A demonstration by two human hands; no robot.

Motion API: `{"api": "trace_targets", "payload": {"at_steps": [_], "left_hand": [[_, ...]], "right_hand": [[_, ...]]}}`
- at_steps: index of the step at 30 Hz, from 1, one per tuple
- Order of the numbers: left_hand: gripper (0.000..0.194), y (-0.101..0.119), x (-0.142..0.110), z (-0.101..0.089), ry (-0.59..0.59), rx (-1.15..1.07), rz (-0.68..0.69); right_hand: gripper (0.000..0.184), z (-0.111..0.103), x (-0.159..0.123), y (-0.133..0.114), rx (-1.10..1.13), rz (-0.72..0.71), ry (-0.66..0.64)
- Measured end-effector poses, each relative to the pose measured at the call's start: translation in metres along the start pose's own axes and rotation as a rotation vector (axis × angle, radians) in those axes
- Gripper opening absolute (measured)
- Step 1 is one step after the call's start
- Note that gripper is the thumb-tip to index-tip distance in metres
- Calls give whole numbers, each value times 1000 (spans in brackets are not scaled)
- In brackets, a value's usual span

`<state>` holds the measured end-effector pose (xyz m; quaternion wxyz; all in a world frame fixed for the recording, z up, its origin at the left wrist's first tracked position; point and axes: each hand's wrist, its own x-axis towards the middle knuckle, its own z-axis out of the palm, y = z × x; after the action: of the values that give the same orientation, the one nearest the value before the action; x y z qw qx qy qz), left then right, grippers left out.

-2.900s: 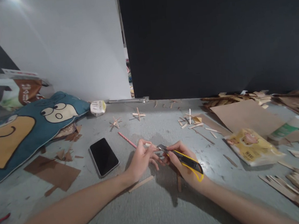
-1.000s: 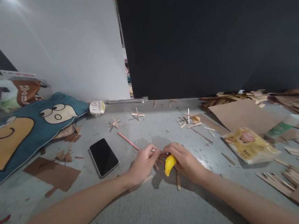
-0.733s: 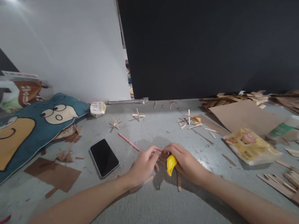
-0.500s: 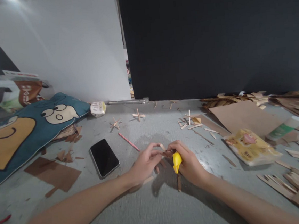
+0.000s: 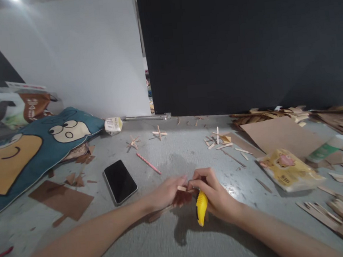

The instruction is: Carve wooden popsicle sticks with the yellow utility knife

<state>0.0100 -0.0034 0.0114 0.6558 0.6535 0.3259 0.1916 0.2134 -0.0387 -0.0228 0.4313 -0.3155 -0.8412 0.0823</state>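
Observation:
My right hand [image 5: 215,194] is closed around a yellow tool [image 5: 201,206] with a ridged, curved handle, which looks like a utility knife; I cannot make out its blade. The tool's rounded end points down toward the table. Blurred by motion, my left hand [image 5: 168,193] pinches a short wooden craft stick [image 5: 182,188]. The stick's end meets the right fingertips, and both hands are close together above the grey table. Under the left wrist lies another stick [image 5: 161,213], partly hidden.
A phone [image 5: 120,181] and a pink striped stick [image 5: 148,163] lie left of my hands. Beyond are small crossed-stick pieces [image 5: 160,133]. On the right are a yellow packet [image 5: 289,170], a white-green bottle [image 5: 329,148] and piled sticks [image 5: 341,213]. A blue cushion [image 5: 46,155] sits at left.
My right hand has turned, swinging the yellow tool's end downward and showing its ridged side. The left hand's fingers have lowered, and the light stick end has tipped from slanting upward to nearly level.

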Motion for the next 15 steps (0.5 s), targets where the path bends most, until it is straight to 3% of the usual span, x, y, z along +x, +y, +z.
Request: {"api": "trace_targets", "payload": {"at_steps": [3,8,15], "left_hand": [[68,0,0,-3,-47,14,25],[60,0,0,-3,-20,0,46],[51,-3,0,-1,-25,-15,61]], "right_hand": [[46,0,-1,0,15,12,-8],[47,3,1,3,40,69,43],[34,10,2,6,78,152,136]]}}
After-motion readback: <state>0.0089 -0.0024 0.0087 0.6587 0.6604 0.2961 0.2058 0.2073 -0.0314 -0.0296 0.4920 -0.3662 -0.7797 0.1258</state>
